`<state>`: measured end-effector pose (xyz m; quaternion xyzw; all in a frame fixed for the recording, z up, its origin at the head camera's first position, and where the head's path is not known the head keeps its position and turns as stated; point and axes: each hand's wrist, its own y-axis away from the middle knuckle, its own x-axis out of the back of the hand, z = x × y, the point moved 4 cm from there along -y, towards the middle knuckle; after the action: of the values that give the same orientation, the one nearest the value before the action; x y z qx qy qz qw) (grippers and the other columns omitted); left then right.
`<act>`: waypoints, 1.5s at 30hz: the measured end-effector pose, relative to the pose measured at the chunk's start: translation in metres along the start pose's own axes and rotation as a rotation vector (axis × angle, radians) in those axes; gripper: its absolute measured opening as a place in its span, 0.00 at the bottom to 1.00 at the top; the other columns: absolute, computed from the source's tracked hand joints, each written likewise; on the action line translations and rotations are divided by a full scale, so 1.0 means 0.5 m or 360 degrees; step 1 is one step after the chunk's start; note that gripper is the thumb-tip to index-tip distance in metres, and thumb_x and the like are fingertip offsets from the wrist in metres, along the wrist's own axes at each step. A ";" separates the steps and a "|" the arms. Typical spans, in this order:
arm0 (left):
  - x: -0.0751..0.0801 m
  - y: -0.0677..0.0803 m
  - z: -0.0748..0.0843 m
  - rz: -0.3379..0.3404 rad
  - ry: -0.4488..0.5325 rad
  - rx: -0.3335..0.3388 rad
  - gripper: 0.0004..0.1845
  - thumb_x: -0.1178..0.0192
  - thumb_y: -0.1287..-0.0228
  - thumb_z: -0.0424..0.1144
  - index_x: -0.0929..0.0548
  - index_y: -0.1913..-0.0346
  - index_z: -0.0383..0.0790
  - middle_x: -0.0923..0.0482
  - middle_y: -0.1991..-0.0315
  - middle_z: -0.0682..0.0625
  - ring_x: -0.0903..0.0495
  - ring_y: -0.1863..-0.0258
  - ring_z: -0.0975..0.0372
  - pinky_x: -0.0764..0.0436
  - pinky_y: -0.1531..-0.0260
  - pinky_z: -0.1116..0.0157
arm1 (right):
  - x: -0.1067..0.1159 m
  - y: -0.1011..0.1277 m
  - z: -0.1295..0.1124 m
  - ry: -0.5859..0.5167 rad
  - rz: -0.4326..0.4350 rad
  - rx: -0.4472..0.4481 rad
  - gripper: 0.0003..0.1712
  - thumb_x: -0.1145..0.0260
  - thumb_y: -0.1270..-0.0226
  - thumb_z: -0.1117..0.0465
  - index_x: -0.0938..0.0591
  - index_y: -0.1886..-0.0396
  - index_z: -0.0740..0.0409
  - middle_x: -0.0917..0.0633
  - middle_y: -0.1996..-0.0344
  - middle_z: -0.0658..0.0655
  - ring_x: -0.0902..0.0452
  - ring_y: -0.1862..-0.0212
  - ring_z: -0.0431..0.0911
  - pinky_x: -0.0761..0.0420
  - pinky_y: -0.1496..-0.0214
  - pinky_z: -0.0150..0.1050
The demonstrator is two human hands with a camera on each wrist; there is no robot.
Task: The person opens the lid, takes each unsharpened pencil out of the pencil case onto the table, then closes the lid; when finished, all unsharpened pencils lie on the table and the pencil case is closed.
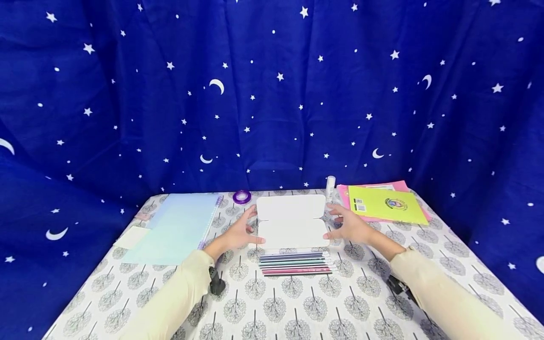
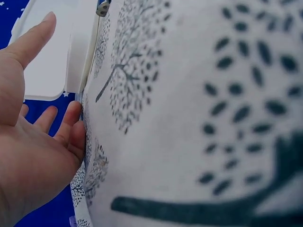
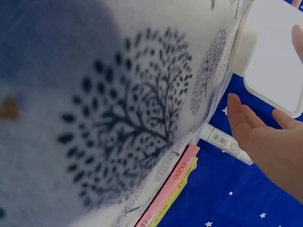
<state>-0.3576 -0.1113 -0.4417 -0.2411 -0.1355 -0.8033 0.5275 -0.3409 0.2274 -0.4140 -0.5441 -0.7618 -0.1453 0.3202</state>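
A white hinged case (image 1: 293,233) lies with its lid (image 1: 291,207) raised at the middle of the table. My left hand (image 1: 240,233) is at the case's left side, thumb by the front corner and the other fingers spread loosely. On the opposite side, my right hand (image 1: 350,226) has its thumb at the right edge, fingers extended. Both wrist views show the left fingers (image 2: 71,113) and right fingers (image 3: 244,113) beside the white case, not curled round it. Several pencils (image 1: 295,264) lie in a row just in front of it.
Pale blue notebooks (image 1: 178,231) and a white paper piece (image 1: 131,237) lie at left. Behind the case are a purple tape roll (image 1: 242,197) and a white glue stick (image 1: 330,188). A yellow-green book (image 1: 382,204) rests on a pink one (image 1: 343,196) at back right.
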 end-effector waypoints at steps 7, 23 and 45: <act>-0.001 0.004 0.012 0.0016 0.0087 -0.0015 0.61 0.23 0.51 0.37 0.54 0.20 0.44 0.43 0.25 0.39 0.25 0.46 0.50 0.20 0.48 0.53 | -0.008 -0.006 -0.001 -0.0110 -0.0130 0.0026 0.62 0.20 0.49 0.60 0.50 0.23 0.69 0.35 0.35 0.81 0.34 0.37 0.75 0.27 0.38 0.64; -0.010 -0.007 -0.002 -0.0028 0.0115 0.0041 0.62 0.22 0.54 0.33 0.54 0.21 0.45 0.38 0.28 0.39 0.27 0.42 0.50 0.21 0.45 0.52 | -0.026 -0.020 0.021 -0.0180 -0.0122 -0.0045 0.70 0.19 0.56 0.70 0.58 0.23 0.70 0.27 0.39 0.78 0.26 0.42 0.69 0.23 0.40 0.58; -0.007 0.004 0.000 -0.0170 0.0087 -0.0049 0.38 0.25 0.49 0.35 0.26 0.32 0.46 0.31 0.31 0.45 0.24 0.43 0.51 0.23 0.42 0.49 | -0.019 0.000 0.011 0.0053 -0.0308 0.0143 0.43 0.25 0.41 0.54 0.31 0.32 0.68 0.31 0.33 0.73 0.32 0.36 0.71 0.32 0.34 0.63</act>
<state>-0.3546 -0.1092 -0.4436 -0.2197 -0.1215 -0.8386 0.4835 -0.3408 0.2234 -0.4245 -0.4506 -0.8111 -0.1501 0.3414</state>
